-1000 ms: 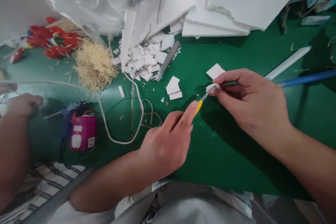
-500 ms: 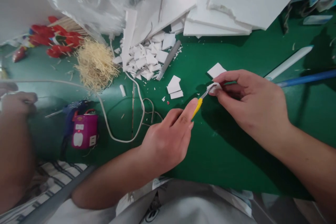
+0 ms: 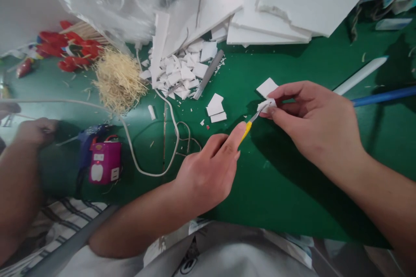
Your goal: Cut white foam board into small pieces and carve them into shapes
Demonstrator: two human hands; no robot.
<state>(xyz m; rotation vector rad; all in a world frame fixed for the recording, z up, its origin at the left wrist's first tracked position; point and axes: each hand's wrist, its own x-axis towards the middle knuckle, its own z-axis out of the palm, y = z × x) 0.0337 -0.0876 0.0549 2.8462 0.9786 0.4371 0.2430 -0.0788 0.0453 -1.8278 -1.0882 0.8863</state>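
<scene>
Left hand (image 3: 208,173) is wrapped around a little yellow-handled craft knife (image 3: 247,128), index finger stretched along the handle, blade tip poking right into a small white foam piece (image 3: 266,105). Right hand (image 3: 316,127) has that piece pinched between thumb and fingertips, held just above the green bench (image 3: 292,181), so both hands are closed on something, neither one loose.

As for progress, I'd guess it's well underway but nowhere near finished. There's already a decent heap of cut foam bits (image 3: 182,73) up the bench beside a grey utility knife (image 3: 208,75), a few neater squares (image 3: 216,108) sitting between the heap and the hands, and one more square (image 3: 267,87) just beside the right fingertips. The big white foam sheets (image 3: 292,4) at the far edge look mostly uncut, so plenty of stock is left. The piece in hand looks mid-trim, blade in contact but not through as far as I can see.

Other stuff: a pile of straw-like shreds (image 3: 118,80), red things on sticks (image 3: 68,49) under a clear plastic bag (image 3: 110,0), a pink power strip (image 3: 105,167) with a white cord (image 3: 152,138) looping off it. Someone else's hand (image 3: 35,132) is working at the far left.

No writing I can actually read anywhere, the power strip's markings are too small to make out
</scene>
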